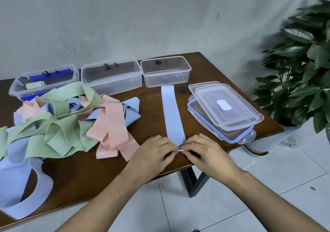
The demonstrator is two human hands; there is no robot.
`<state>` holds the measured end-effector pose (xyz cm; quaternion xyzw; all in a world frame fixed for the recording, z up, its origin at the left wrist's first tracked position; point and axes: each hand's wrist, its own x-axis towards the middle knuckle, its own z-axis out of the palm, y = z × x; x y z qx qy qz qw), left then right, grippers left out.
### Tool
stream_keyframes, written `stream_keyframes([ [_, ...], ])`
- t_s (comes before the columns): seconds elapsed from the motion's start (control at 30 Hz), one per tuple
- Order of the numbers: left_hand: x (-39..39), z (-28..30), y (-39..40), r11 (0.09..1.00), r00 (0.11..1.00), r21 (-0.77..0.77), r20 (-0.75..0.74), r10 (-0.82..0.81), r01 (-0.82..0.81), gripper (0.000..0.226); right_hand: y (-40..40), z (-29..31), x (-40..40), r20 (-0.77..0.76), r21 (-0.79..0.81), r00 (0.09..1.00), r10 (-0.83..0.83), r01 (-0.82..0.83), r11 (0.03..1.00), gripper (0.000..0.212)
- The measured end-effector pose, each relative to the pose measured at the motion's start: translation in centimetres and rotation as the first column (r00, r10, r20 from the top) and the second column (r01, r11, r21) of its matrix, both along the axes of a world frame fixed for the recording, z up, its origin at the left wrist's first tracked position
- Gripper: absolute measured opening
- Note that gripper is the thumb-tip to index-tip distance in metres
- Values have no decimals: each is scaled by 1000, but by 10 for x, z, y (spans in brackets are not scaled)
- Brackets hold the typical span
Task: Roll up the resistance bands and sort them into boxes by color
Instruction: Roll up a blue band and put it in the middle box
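A light blue resistance band (171, 112) lies flat and straight on the brown table (153, 104), running from the near edge toward the boxes. My left hand (154, 153) and my right hand (205, 152) pinch its near end, which is folded over between the fingertips. Three clear boxes stand at the back: the left box (42, 81) holds a green roll and dark blue rolls, the middle box (111, 76) and the right box (166, 71) hold nothing. A tangled pile of green, pink and light blue bands (71, 122) covers the left of the table.
A stack of clear box lids (225, 110) lies at the table's right edge. A potted plant (303, 70) stands on the tiled floor to the right. A light blue band loop (25, 183) sits at the near left corner.
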<state>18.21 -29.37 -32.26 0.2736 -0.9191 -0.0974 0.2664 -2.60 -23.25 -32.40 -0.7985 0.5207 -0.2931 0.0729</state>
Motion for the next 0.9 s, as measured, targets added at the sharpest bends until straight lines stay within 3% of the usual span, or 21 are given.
stream_keyframes([
  [0.13, 0, 3, -1, 995, 999, 86, -25, 48, -46, 12, -1, 8, -3, 137, 149, 988, -67, 47, 988, 26],
  [0.23, -1, 4, 0, 996, 999, 76, 6, 36, -36, 10, -5, 11, -1, 98, 160, 995, -29, 13, 987, 11],
  [0.47, -1, 4, 1, 996, 999, 73, 18, 50, -51, 11, -5, 10, 1, 107, 171, 993, -53, 34, 985, 10],
  [0.63, -1, 4, 0, 995, 998, 85, 41, 55, -58, 16, -6, 8, 0, 67, 169, 997, -47, 35, 985, 16],
  [0.9, -3, 5, -1, 993, 997, 99, 36, 67, -70, 15, -7, 9, -1, -125, 71, 992, 19, -10, 997, 29],
])
